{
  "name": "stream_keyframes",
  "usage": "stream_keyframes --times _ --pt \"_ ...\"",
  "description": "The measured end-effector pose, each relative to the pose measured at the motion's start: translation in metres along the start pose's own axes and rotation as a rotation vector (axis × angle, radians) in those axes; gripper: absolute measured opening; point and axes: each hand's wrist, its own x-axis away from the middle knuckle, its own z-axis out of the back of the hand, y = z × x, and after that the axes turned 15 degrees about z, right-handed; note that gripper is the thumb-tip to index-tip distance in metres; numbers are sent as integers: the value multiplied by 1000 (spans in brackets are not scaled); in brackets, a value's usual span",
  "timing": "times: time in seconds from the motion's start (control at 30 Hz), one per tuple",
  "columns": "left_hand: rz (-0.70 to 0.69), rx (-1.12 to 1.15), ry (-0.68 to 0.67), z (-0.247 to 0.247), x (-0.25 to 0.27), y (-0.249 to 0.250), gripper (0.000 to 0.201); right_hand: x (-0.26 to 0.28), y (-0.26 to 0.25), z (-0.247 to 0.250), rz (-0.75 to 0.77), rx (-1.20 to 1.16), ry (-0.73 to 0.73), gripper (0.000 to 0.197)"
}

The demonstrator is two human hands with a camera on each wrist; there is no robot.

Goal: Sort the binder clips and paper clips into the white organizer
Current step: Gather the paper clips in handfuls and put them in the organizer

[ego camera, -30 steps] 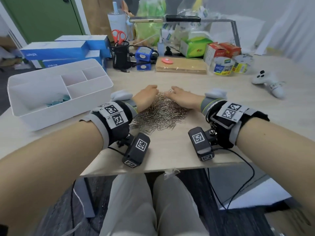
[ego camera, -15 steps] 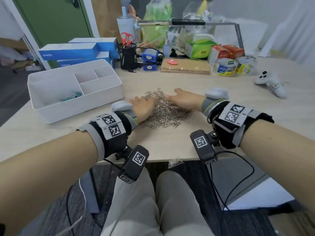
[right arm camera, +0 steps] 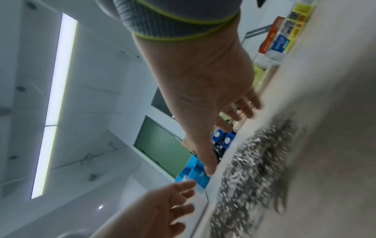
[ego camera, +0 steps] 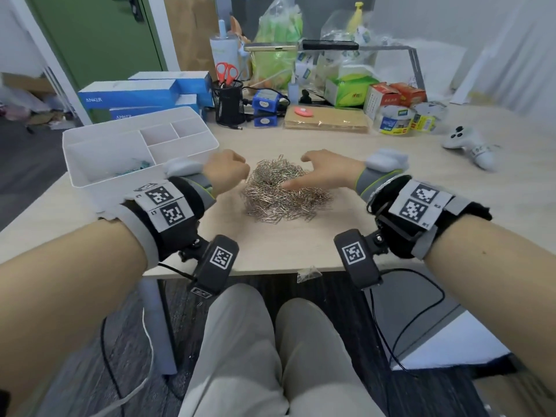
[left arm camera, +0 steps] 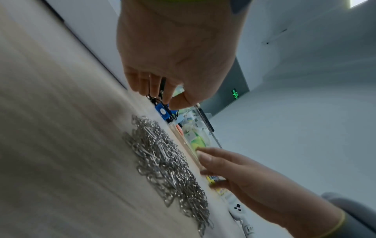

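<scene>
Currently, head view: paper clips (ego camera: 284, 191) heaped on surface (ego camera: 391, 188) between both hands, white organizer (ego camera: 90, 182) to left, nearer left hand (ego camera: 225, 171). Left hand curled; contents not visible. Right hand (ego camera: 325, 173) spread, fingers on heap, gripping nothing.
Left wrist view: left hand above heap's far end, fingers bent, no clip seen.
Right wrist view: blurred; right fingers extended over heap.

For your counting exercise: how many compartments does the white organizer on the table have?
4: in the organizer, one large at left, two small at the back, one long in front.
</scene>
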Motion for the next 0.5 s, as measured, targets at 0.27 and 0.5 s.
stream_keyframes --times 0.27,0.5 --pt "99 28 349 19 -16 -18 45 3 -1 -6 -159 28 -236 93" --pt "99 -185 259 19 -24 -16 41 -4 -9 -10 -109 -7 -190 93"
